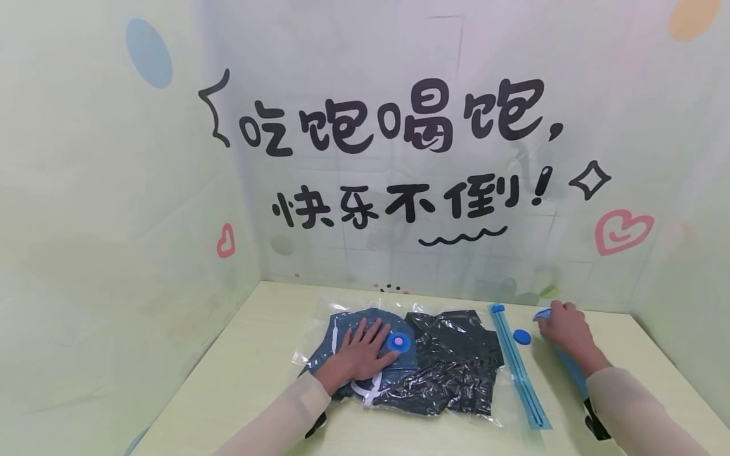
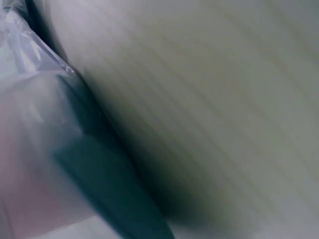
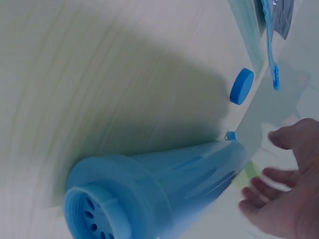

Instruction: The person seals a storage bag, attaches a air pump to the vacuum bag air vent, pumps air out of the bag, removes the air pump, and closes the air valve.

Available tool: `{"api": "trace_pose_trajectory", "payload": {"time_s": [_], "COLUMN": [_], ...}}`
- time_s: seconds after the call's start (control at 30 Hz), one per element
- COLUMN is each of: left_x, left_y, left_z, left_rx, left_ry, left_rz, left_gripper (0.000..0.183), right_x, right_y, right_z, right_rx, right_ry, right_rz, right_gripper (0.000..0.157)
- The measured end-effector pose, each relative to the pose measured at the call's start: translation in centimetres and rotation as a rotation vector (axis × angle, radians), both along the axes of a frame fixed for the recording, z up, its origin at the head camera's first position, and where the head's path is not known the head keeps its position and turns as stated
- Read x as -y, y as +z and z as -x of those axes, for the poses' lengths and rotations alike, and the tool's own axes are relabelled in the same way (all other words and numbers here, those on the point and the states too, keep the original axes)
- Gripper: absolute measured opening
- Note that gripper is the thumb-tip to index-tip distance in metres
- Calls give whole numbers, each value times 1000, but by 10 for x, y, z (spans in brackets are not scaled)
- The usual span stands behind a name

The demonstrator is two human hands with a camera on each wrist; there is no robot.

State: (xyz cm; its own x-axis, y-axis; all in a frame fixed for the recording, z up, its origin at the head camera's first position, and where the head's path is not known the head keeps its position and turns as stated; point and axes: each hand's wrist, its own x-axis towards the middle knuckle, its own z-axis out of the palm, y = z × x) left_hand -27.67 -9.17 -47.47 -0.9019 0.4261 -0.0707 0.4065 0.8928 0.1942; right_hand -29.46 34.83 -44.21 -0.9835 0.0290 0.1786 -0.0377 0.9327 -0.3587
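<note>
A clear vacuum storage bag (image 1: 308, 339) lies flat on the table, a dark blue garment (image 1: 365, 316) and a black garment (image 1: 450, 361) inside. My left hand (image 1: 362, 358) rests on the bag with fingers spread, beside its round blue valve (image 1: 398, 342). The left wrist view shows bag film (image 2: 37, 52) and a blurred sleeve region. A blue hand pump (image 3: 184, 177) lies on its side, its holed end towards the right wrist camera. Over its far end, my right hand (image 3: 286, 186) has loosely bent fingers, with a visible gap from the pump.
A round blue cap (image 1: 521, 337) lies between the pump and the bag's blue zip strip (image 1: 519, 373). Walls printed with black characters (image 1: 419, 120) enclose the pale wooden table (image 1: 245, 373) at the back and sides.
</note>
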Motion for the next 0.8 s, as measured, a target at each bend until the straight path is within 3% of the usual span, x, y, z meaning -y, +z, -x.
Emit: {"api": "trace_pose_trajectory", "payload": {"time_s": [0.13,0.27,0.43,0.57,0.8], "left_x": [1,1,1,1,2], "left_y": [-1,-2,-4,-5,-3], "left_z": [0,1,1,1,1], "left_rx": [-1,-5,-10,-6,2], "left_ry": [-1,-4,-7,-9,-3], "left_rz": [-6,-9,-4,-8,-30], "left_gripper": [74,74,73,73,73], "right_x": [10,18,24,27,27], "right_y": [-8,-14,-20,-24,-31], "right_z": [4,4,1,-1,2], "right_rx": [-235,-244,-168,-119,-154], "right_ry": [220,371,438,429,445], "right_rz": [-18,-62,-116,-146,-166], "right_gripper": [28,31,33,30,27]}}
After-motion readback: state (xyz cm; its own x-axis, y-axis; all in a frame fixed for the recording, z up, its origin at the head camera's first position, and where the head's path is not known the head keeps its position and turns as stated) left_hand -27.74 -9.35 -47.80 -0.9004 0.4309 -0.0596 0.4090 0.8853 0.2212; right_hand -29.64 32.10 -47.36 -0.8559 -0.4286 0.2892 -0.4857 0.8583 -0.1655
